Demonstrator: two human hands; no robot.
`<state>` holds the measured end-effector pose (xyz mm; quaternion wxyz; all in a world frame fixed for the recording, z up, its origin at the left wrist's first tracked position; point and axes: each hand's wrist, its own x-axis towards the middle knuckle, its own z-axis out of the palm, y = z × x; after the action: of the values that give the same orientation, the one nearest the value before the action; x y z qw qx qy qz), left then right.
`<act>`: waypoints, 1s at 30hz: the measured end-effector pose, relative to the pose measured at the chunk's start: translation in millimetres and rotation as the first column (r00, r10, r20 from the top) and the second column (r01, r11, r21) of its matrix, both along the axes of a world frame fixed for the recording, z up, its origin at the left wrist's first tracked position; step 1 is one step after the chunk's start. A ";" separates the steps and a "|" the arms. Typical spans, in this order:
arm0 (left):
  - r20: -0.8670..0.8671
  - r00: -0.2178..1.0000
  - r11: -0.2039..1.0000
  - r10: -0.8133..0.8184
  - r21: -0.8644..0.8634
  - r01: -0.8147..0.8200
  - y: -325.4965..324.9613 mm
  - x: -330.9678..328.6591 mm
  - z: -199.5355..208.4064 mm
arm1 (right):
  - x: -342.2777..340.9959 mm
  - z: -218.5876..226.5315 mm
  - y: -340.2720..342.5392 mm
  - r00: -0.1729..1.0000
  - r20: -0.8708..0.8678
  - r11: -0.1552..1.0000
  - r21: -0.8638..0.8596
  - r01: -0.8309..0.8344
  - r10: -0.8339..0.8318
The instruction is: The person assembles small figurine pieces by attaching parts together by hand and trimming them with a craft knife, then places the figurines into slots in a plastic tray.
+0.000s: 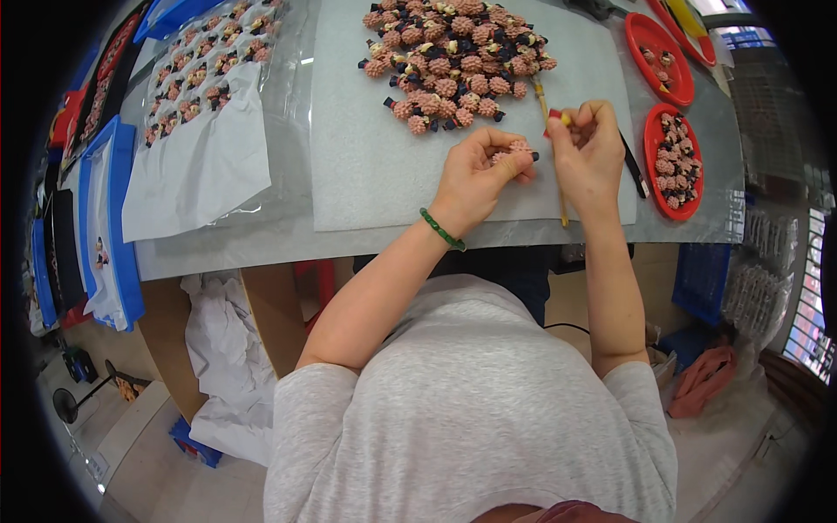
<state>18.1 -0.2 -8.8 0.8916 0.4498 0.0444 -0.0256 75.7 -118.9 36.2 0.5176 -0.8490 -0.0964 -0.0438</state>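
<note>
My left hand [478, 174] is closed around a small pink knobbly figurine [514, 153] with a dark end, held between thumb and fingers. Close beside it on the right, my right hand [586, 157] pinches a small red-and-yellow piece [558, 120] whose kind I cannot make out. Both hands hover over a pale soft mat [366, 174]. Just beyond them lies a big heap of similar pink, navy and cream figurines [453, 65]. A thin wooden-handled brush [562, 205] lies on the mat below my right hand.
Red oval trays [649, 166] with figurines stand at the right, near a dark slim stick [636, 170]. To the left, rows of figurines [205, 70] rest on white paper [205, 179]. Blue trays [126, 222] line the left edge. Below stands an open carton [270, 305] with crumpled paper.
</note>
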 end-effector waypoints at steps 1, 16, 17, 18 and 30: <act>-0.004 1.000 1.000 -0.012 -0.020 0.012 1.5 -0.5 -2.1 | 10.6 -1.1 -2.0 1.000 0.009 1.000 0.003 0.013 -0.013; -0.023 0.998 0.997 -0.059 -0.052 0.058 3.6 -0.3 0.7 | 65.5 -14.6 -32.2 0.889 0.448 0.953 -0.299 0.047 0.096; -0.023 0.998 0.997 -0.064 -0.046 0.063 3.7 -0.2 1.6 | 65.3 -18.7 -35.2 0.888 0.450 0.954 -0.295 0.048 0.094; -0.023 0.998 0.997 -0.063 -0.042 0.062 4.0 -0.3 1.4 | 63.9 -21.9 -37.1 0.868 0.473 0.931 -0.363 0.034 0.153; -0.023 0.997 0.996 -0.076 -0.056 0.074 5.4 -0.6 6.5 | 3.4 76.6 -53.1 0.831 0.544 0.921 0.371 -0.115 -0.115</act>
<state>17.5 5.2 -2.4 0.9015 0.4261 0.0379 -0.0659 79.0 -172.0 112.8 0.6249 -0.6794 -0.2320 -0.3069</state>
